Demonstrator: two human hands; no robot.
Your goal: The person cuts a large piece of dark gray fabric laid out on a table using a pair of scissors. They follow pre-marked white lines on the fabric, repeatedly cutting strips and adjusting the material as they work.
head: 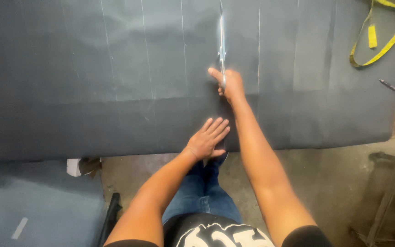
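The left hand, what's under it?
The left hand lies flat on dark cloth marked with chalk lines. The right hand holds scissors farther up. Anything beneath the cloth is covered.

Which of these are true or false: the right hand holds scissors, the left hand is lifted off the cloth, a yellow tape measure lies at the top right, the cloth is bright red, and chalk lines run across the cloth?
1. The right hand holds scissors. True.
2. The left hand is lifted off the cloth. False: it lies flat, palm down, on the dark cloth near its front edge.
3. A yellow tape measure lies at the top right. True.
4. The cloth is bright red. False: it is dark grey.
5. Pale chalk lines run across the cloth. True.
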